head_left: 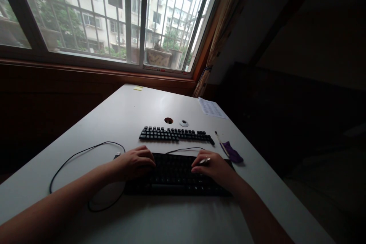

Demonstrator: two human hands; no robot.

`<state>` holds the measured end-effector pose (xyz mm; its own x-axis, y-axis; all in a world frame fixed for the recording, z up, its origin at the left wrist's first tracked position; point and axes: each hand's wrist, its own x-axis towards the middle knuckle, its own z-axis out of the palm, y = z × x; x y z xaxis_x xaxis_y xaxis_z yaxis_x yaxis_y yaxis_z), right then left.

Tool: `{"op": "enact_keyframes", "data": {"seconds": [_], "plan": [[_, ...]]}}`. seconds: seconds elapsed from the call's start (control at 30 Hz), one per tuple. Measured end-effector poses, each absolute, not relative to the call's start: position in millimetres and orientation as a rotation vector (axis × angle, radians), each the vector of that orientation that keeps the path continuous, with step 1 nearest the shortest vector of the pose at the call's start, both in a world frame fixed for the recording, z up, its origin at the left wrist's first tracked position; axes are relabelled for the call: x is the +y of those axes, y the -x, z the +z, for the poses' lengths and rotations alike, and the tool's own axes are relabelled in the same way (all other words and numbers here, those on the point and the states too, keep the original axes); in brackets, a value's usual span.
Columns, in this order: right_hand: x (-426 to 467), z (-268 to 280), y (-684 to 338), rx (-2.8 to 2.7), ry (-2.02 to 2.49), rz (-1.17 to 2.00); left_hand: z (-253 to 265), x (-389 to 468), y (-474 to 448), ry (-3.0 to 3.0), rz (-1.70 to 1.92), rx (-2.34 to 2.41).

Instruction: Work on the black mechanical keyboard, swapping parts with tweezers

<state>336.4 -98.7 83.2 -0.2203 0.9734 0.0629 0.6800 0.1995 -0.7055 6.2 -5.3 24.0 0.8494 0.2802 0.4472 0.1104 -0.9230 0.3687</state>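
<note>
Head cam: kybd [171,168] apparently being worked on, shiny tool [204,161] pinched in R hand [215,168]; L hand [138,162] grip can't be told; steady bracing prob. needed next.

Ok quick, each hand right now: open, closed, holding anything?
Left hand: at the left end of the keyboard; grip can't be told.
Right hand: closed, apparently holding a small shiny tool.
</note>
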Motion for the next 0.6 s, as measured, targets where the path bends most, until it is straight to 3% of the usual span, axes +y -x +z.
{"op": "enact_keyframes", "data": {"seconds": [0.6], "plan": [[-106,40,-337,-1.889,1.480,0.694,19,-3,-6,-2.693,0.693,0.305]]}}
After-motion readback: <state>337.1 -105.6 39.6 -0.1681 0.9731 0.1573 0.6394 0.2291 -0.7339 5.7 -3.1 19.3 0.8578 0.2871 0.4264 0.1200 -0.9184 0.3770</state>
